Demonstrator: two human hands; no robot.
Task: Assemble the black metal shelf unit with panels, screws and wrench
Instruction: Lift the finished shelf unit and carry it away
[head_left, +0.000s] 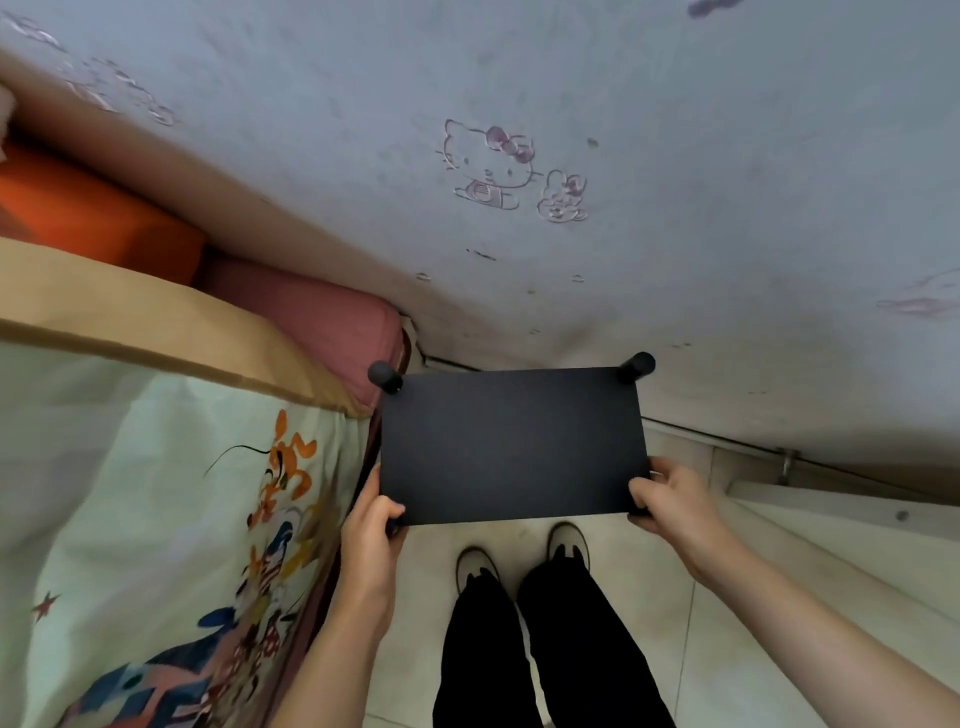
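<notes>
Black metal shelf unit (511, 447) is standing in the corner between the bed (156, 467) and the wall (571, 208), top panel facing up. Left hand (371, 540) and right hand (670, 501) are each gripping a near corner — fingers curled round the edge and post. Any tilt while it is being lifted or shifted risks scraping the wall, or catching the bedsheet and dragging it — clearance there looks tight.

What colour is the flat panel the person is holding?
Plain matte black, no pattern; the panel shows best in the head view, the only one.
</notes>
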